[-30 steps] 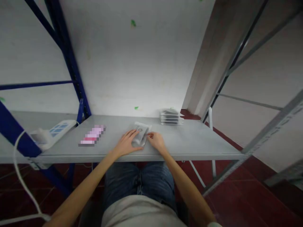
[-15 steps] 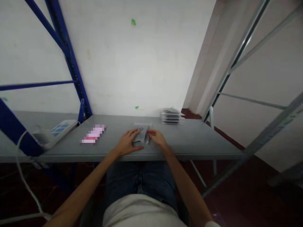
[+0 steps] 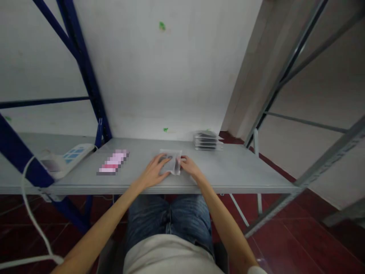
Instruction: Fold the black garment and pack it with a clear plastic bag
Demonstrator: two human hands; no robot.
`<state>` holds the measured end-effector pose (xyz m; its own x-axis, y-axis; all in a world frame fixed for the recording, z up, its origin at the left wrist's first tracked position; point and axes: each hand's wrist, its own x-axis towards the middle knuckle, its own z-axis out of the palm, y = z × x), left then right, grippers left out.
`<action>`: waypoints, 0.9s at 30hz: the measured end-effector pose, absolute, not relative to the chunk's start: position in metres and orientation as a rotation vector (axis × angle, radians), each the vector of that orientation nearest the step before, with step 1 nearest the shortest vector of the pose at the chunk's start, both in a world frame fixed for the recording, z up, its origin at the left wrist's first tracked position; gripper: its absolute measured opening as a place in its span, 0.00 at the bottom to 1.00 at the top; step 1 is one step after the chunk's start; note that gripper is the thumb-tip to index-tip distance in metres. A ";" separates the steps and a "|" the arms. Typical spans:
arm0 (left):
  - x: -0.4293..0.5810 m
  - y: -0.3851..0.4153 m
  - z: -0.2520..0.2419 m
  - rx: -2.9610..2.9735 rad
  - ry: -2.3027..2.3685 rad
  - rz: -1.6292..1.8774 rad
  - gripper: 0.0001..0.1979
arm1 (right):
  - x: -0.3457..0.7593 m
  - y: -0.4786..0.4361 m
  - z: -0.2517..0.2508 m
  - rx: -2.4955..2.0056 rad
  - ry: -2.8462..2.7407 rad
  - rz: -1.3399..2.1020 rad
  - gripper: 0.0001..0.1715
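Note:
A small clear plastic bag (image 3: 173, 163) lies on the grey tabletop in front of me, with something dark and flat showing through it. My left hand (image 3: 154, 169) rests on the bag's left side, its fingers spread and the thumb along the near edge. At the right edge my right hand (image 3: 189, 166) has its fingers curled in a pinch on the plastic. The fingertips of that hand are partly hidden.
A stack of flat clear packets (image 3: 207, 140) stands at the back right of the grey table (image 3: 234, 167). To the left lie a blurred-out pink item (image 3: 114, 161) and a white power strip (image 3: 74, 158) with blue sockets. Blue posts (image 3: 88, 76) rise at left, grey ones at right.
The bag's right part lies flatter now, where it was lifted and folded before. My right hand has stayed at its right edge, and the left hand has hardly shifted.

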<state>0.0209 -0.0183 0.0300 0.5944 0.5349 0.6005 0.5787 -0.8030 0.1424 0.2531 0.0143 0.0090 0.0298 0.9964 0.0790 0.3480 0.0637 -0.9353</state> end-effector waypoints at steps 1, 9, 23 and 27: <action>0.020 -0.018 0.030 -2.773 -0.940 -0.975 0.30 | 0.252 0.013 0.008 -1.432 -1.459 0.930 0.19; 0.018 -0.010 0.021 -2.885 -1.003 -0.812 0.30 | 0.274 0.008 0.016 -1.518 -1.411 0.825 0.22; 0.016 -0.015 0.032 -2.058 -1.489 -1.250 0.20 | 0.356 0.001 0.038 -1.785 -1.459 0.513 0.11; 0.015 -0.018 0.032 -2.162 -1.336 -1.332 0.18 | 0.308 -0.004 0.036 -1.655 -1.644 0.549 0.12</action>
